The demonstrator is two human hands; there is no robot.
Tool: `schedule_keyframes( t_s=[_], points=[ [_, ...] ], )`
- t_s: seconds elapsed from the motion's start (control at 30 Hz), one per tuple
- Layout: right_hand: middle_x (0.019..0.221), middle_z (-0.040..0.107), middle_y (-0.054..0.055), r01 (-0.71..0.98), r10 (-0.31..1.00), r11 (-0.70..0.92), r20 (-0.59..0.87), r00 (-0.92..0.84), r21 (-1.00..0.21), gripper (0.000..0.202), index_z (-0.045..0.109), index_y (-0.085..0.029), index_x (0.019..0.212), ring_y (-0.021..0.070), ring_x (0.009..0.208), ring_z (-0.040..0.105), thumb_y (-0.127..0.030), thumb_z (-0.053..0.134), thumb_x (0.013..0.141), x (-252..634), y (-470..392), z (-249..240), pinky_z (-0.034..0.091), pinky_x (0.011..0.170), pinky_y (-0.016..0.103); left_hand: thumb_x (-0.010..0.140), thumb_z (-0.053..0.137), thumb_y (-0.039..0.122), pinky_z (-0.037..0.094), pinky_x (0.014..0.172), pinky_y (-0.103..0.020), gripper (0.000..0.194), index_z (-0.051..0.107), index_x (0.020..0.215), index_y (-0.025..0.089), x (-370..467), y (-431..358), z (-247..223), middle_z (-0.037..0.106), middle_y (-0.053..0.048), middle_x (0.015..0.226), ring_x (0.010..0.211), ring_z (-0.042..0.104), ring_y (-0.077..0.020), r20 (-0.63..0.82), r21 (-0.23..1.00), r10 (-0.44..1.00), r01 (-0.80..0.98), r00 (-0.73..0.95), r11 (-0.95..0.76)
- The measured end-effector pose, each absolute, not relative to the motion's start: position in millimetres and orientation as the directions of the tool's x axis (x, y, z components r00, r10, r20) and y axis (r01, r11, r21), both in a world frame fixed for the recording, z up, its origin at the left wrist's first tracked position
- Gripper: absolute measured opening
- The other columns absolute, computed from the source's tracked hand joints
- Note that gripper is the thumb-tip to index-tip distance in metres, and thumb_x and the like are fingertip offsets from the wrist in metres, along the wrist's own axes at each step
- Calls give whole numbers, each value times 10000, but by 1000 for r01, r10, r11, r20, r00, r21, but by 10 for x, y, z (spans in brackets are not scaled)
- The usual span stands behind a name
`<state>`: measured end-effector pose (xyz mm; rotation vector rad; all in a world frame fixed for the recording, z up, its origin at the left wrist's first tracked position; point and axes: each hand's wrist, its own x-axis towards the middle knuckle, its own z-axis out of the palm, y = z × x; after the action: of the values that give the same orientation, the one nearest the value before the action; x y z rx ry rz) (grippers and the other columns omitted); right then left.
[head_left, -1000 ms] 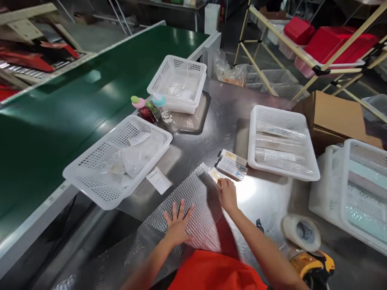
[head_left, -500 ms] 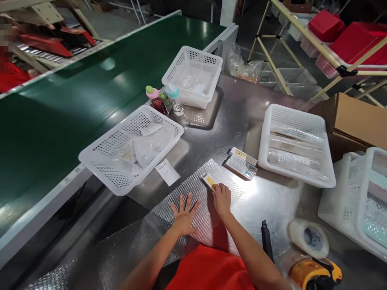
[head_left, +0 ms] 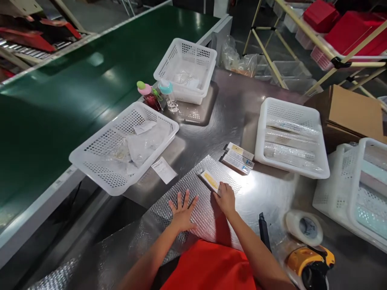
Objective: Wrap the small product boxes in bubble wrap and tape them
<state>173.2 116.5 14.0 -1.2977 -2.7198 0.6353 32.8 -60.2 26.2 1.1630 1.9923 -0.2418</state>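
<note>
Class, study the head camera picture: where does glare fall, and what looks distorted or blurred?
Head view: strong glare on the steel table beside the right hand; soft reflections on the green conveyor; wide-angle bending at the edges; the tape dispenser is slightly blurred.

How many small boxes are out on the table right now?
4: one small box on the bubble wrap at the right hand; three side by side near the white tray.

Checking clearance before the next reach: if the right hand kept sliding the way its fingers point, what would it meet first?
The right hand points up and left, fingertips already on the small yellow-labelled box lying on the bubble wrap. That box comes first; beyond it is only bare wrap, then the paper slip, though depth is uncertain.
</note>
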Motion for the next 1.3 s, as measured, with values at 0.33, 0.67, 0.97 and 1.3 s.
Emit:
schedule_keyframes(
  t_s=[0.33,0.67,0.97,1.3],
  points=[
    [1073,607,122,716,747,586,-89,-659,-380,327,560,-145,1195,267,980,538,-290,583,903,1777,1153,29,462,852,380,611,794,543,-163,984,-816,1257,-27,1547,364,342,-609,247,-280,-101,1598,1369,-362,-478,-708,203,652,807,-271,555],
    [1226,590,140,570,836,347,-30,-548,-745,512,536,-163,1277,279,1144,548,-378,611,819,2277,1030,69,457,1008,467,803,609,581,-33,1050,-810,864,252,1557,358,291,-573,460,-73,-91,1676,1470,-202,-482,-677,235,670,773,-304,589],
    [744,685,51,298,882,-394,-449,-144,-870,279,655,-190,845,209,724,652,-455,591,785,2150,778,-30,536,643,313,921,494,317,484,1006,-391,515,502,1367,59,40,361,418,539,-222,1343,1167,596,-265,-208,586,763,546,-612,599],
    [685,683,28,197,812,-561,-581,-60,-804,255,661,-174,783,172,578,620,-389,675,646,1968,801,-120,520,537,288,920,521,230,466,974,-395,326,635,1188,84,53,735,347,683,-192,1182,1077,635,-280,-301,470,744,586,-597,660]
  ],
)
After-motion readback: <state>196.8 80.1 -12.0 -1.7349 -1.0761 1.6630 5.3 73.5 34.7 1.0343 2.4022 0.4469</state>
